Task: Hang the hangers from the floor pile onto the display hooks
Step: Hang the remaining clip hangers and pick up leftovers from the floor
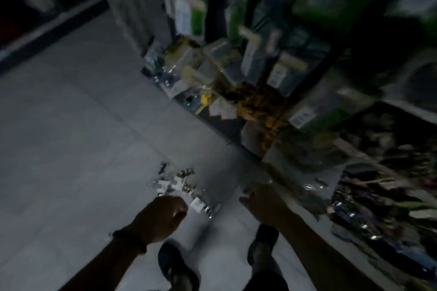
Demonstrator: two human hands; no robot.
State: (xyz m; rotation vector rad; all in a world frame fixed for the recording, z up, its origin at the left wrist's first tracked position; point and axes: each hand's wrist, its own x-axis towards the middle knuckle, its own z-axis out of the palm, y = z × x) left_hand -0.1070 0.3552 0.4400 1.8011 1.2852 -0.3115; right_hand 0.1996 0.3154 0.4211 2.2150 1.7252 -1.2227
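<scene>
The frame is dark and blurred by motion. A small pile of clear hanger packets with white labels lies on the grey floor just ahead of my feet. My left hand hovers over the near edge of the pile, curled into a fist, and a white-labelled packet sticks out from its knuckles. My right hand reaches forward to the right with fingers spread and nothing in it, close to the lowest packets on the display rack. The display hooks themselves are hidden behind hanging goods.
The display rack rises on the right, crowded with hanging packets, with yellow-brown items low down. A lower shelf of dark goods juts out at the far right. Another shelf base runs along the far left. My shoes stand below.
</scene>
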